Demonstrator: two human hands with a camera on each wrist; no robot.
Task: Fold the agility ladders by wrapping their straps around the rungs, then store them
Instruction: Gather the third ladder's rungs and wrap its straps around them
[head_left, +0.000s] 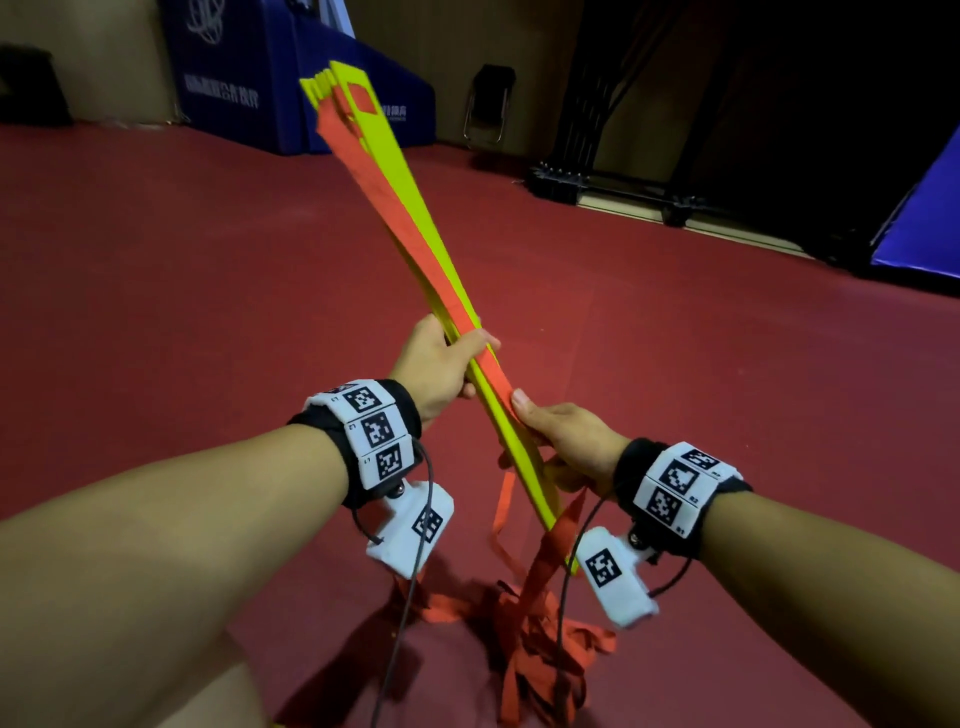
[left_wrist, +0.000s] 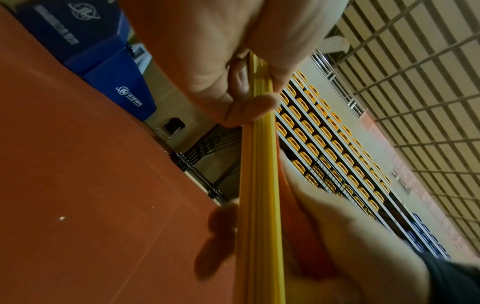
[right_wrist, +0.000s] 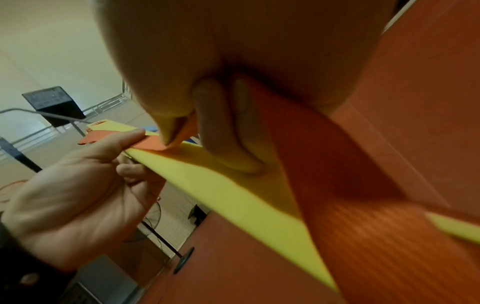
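A stack of flat yellow rungs (head_left: 410, 208) slants from my hands up and away, with a red strap (head_left: 387, 202) lying along its top face. My left hand (head_left: 441, 364) grips the stack near its middle, thumb pressed on the strap. My right hand (head_left: 561, 436) grips the lower end, thumb on the red strap and fingers curled under. In the right wrist view the strap (right_wrist: 324, 164) crosses the yellow rungs (right_wrist: 233, 195) below my fingers (right_wrist: 223, 131). The left wrist view shows the rung edges (left_wrist: 259, 185) running through my left hand (left_wrist: 246, 111). Loose red straps (head_left: 540, 660) hang down and pile on the floor.
The red sports floor (head_left: 182, 286) stretches all around. Blue padded blocks (head_left: 249, 67) stand at the back left and a blue mat (head_left: 924, 218) at the right. A folding chair (head_left: 488, 104) and a dark metal rack base (head_left: 613, 192) line the far wall.
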